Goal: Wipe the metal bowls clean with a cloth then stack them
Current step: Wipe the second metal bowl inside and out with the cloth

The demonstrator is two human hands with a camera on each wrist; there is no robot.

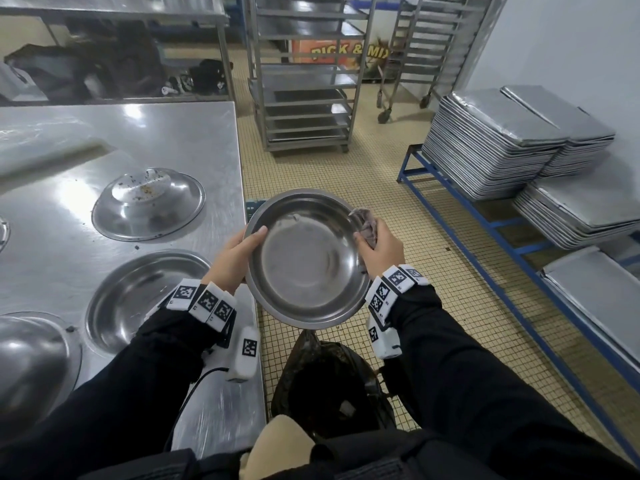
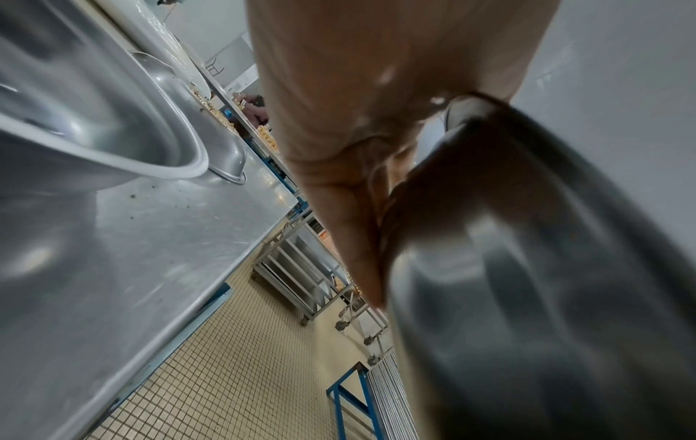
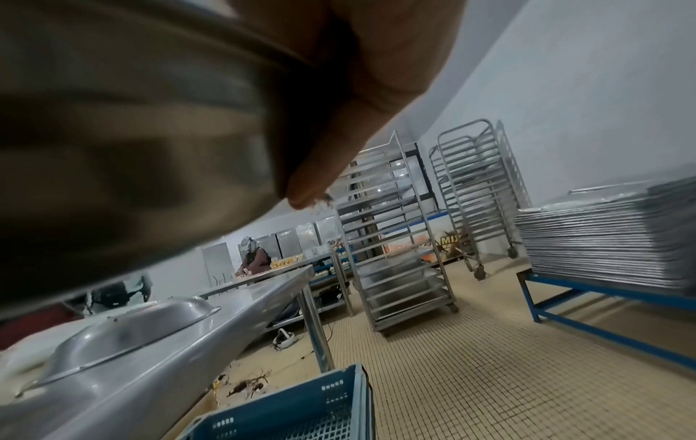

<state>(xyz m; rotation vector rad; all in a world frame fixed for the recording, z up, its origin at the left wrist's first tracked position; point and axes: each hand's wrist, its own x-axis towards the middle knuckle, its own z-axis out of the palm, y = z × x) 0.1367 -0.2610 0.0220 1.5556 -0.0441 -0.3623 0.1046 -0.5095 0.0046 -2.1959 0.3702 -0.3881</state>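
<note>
A round metal bowl point(image 1: 304, 258) is held in the air, past the steel table's right edge and above a black bin bag. My left hand point(image 1: 239, 251) grips its left rim, thumb inside. My right hand point(image 1: 377, 244) holds a crumpled grey cloth point(image 1: 366, 223) against the bowl's right rim. The left wrist view shows my left hand point(image 2: 339, 148) beside the bowl's underside point(image 2: 546, 297). In the right wrist view my right hand point(image 3: 357, 89) lies on the bowl's outer wall point(image 3: 132, 134). On the table an upturned bowl point(image 1: 149, 202) carries crumbs, and an upright one point(image 1: 145, 299) sits nearer.
The steel table point(image 1: 194, 140) is on my left, with another upturned bowl point(image 1: 31, 355) at its near left. The bin bag point(image 1: 332, 382) stands below the held bowl. Stacked baking trays point(image 1: 502, 143) rest on a blue frame at right. Tray racks point(image 1: 304, 74) stand behind. A blue crate point(image 3: 293, 413) sits on the floor.
</note>
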